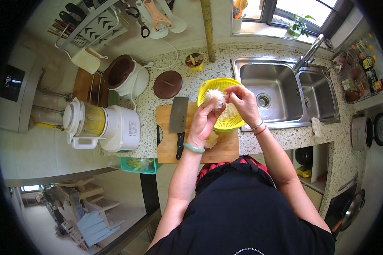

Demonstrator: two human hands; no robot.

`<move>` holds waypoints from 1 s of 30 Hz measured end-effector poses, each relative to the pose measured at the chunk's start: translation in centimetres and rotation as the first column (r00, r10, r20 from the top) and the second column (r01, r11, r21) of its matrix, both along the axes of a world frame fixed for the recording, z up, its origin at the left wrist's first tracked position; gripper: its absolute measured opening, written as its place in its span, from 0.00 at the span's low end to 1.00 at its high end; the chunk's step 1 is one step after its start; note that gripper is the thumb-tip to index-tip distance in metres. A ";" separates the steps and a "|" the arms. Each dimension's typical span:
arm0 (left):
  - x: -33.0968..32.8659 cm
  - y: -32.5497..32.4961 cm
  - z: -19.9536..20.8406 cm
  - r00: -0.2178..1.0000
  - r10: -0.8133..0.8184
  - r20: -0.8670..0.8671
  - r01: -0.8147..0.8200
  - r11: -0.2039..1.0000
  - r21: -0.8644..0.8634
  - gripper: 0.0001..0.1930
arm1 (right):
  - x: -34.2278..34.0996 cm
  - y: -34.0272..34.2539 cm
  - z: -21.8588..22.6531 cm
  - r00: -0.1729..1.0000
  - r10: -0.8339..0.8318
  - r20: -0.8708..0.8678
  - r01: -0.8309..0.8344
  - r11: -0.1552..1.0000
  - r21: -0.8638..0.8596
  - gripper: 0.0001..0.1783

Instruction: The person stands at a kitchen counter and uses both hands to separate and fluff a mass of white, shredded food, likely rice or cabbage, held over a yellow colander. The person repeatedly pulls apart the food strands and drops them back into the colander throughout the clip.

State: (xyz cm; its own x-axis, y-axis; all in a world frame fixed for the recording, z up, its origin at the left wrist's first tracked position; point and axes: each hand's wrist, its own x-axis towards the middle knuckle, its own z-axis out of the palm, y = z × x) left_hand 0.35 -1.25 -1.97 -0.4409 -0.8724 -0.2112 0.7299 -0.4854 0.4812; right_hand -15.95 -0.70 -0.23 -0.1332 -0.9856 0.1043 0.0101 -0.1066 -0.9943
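Observation:
My left hand (205,122) holds a pale, frilly clump of white fungus (215,98) up over the yellow colander (204,88). The fingers of my right hand (244,101) are closed in a pinch at the clump's right edge. Loose whitish pieces (230,112) lie in the colander below. Another yellowish-white clump (211,140) rests on the wooden cutting board (166,152), partly hidden by my left wrist. A cleaver (179,117) with a black handle lies on the board, left of my hands.
A double steel sink (268,80) with a tap (310,52) is at right. To the left stand a white blender (121,127), a white cooker with a brown pot (134,78) and a round brown lid (168,84). A small yellow tub (195,62) sits behind; a green bin (138,165) hangs below the counter.

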 end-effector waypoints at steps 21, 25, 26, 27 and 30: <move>0.1 -0.4 -0.6 0.992 0.025 0.126 -0.012 0.995 -0.101 0.14 | -0.4 -0.5 0.6 0.945 -0.117 -0.305 0.062 0.981 -0.183 0.09; -0.4 -0.4 0.0 0.980 0.042 0.194 -0.014 0.990 -0.143 0.14 | -0.4 0.2 2.2 0.954 0.007 -0.299 -0.037 0.995 -0.096 0.12; -0.5 -0.4 0.2 0.977 0.048 0.209 -0.013 0.987 -0.161 0.14 | -0.3 0.2 2.4 0.940 0.014 -0.341 -0.056 0.992 -0.114 0.13; -0.6 -0.3 0.4 0.972 0.061 0.228 -0.022 0.985 -0.173 0.14 | -0.4 0.1 2.3 0.887 -0.034 -0.461 -0.060 0.980 -0.188 0.12; -0.9 -0.2 0.8 0.956 0.105 0.273 -0.050 0.979 -0.200 0.14 | -0.1 0.1 2.1 0.871 -0.097 -0.483 -0.051 0.958 -0.284 0.08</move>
